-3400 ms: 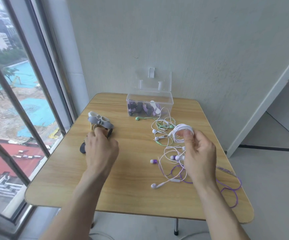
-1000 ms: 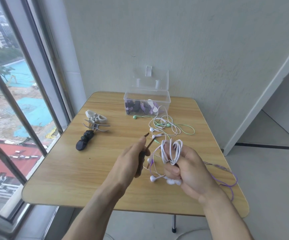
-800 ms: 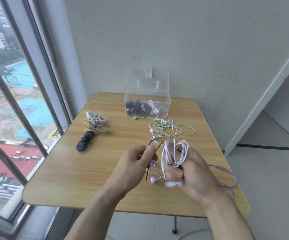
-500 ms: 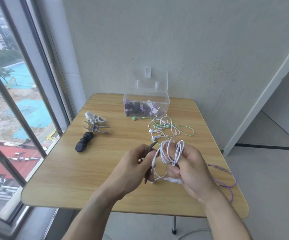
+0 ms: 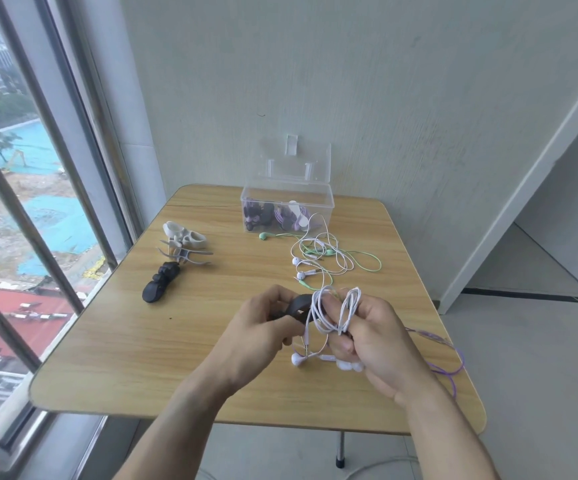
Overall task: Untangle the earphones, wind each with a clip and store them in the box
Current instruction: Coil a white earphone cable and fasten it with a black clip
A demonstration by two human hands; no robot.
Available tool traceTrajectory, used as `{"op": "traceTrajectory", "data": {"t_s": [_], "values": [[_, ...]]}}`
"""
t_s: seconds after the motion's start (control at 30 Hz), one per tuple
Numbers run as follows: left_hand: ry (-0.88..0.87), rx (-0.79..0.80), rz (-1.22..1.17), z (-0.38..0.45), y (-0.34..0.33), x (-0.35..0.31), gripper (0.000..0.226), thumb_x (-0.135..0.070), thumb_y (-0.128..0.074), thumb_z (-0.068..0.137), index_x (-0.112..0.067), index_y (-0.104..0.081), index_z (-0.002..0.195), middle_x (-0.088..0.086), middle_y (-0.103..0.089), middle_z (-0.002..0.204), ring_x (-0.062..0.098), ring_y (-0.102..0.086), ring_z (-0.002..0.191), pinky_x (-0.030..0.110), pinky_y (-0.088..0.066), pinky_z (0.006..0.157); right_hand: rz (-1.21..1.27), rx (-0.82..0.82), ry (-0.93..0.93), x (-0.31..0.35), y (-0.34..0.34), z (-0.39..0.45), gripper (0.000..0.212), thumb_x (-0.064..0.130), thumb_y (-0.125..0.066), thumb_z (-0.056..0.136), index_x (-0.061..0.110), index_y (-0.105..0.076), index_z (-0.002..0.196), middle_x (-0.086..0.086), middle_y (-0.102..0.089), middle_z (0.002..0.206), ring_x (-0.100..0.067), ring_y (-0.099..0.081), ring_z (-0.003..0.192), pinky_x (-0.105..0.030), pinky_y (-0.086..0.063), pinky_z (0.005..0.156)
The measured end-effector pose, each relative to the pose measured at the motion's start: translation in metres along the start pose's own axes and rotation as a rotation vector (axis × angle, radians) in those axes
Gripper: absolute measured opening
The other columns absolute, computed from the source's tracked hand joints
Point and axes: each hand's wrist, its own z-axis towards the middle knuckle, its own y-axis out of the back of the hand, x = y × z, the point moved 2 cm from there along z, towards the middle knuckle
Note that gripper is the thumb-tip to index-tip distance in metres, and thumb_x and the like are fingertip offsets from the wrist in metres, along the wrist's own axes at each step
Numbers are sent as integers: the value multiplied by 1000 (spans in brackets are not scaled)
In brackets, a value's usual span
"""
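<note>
My right hand grips a coiled white earphone above the table's front middle, its buds hanging below my fingers. My left hand pinches a black clip whose jaws sit against the left side of the coil. A clear box with its lid up stands at the back of the table and holds wound purple and white earphones. A loose tangle of white and green earphones lies in front of the box. A purple earphone cable trails past my right wrist towards the table's right edge.
Spare clips lie at the left of the wooden table: white clips, a grey clip and black clips. A window runs along the left side. The wall stands right behind the box.
My left hand took a black clip from the pile at the left and brought it across to the coil. The clip's jaws have now come up against the white coil in my right hand.
</note>
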Motion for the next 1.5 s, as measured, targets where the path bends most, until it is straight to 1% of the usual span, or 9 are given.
{"op": "traceTrajectory", "data": {"t_s": [0.17,0.3,0.47,0.63,0.83,1.07,1.2,1.33,1.5], "values": [[14,9,-16,-2,-5,-4,22,-29,-61,80,-9,-58,87,-5,-59,63,13,-48,60,21,-38,56,-421,-163,133,-10,-1,1,22,16,-44,104,6,-55,88,-5,-41,66,-20,-31,56,-35,-29,53],[14,-80,75,-1,-9,-2,21,-30,-54,100,-14,-60,88,-8,-63,61,8,-50,55,19,-40,56,-273,-150,62,-9,-5,-1,25,15,-39,106,13,-61,95,-4,-51,68,-19,-38,54,-32,-33,48],[-4,-65,51,-2,-15,-4,24,-29,-49,102,-13,-58,86,-3,-65,69,12,-50,56,19,-40,54,-462,-165,115,-15,-4,3,27,15,-39,104,26,-63,95,5,-64,76,-9,-49,56,-25,-39,56],[17,-92,113,-2,-13,-1,30,-43,-52,99,-17,-55,84,-9,-60,64,11,-48,58,26,-40,60,-573,-127,147,-15,-4,2,22,21,-40,102,19,-61,94,-1,-66,77,-27,-57,71,-42,-49,62],[-56,-49,476,-4,-15,4,51,-68,-70,74,-24,-48,88,-6,-66,71,6,-53,56,19,-39,53,-622,62,-56,-13,-10,-4,43,1,-42,85,36,-54,62,19,-52,49,-3,-40,45,-19,-35,46],[-51,-71,111,-2,-14,-2,7,-19,-61,96,-22,-60,102,-3,-69,71,4,-52,54,16,-40,54,-208,44,-146,-9,-8,-4,23,16,-49,100,13,-55,79,8,-52,51,-14,-35,47,-23,-28,45],[-78,-143,-4,1,-14,-2,11,-19,-64,94,-28,-70,94,-4,-66,73,11,-50,62,28,-43,61,108,15,-243,-14,-8,2,26,14,-57,94,13,-59,68,-1,-40,52,-13,-30,43,-35,-12,56],[-67,-252,-141,2,-16,-2,17,-7,-67,91,-22,-75,92,-13,-66,72,5,-56,60,18,-42,51,308,64,-272,-16,-12,4,13,20,-69,81,16,-64,70,-5,-40,67,-12,-35,50,-34,-8,61],[-94,-335,-183,2,-20,-1,8,-9,-70,89,-15,-72,86,1,-71,85,8,-61,63,16,-44,55,397,116,-308,-16,-11,5,9,19,-70,77,17,-65,70,-3,-49,72,-16,-49,56,-29,-13,60]]}}
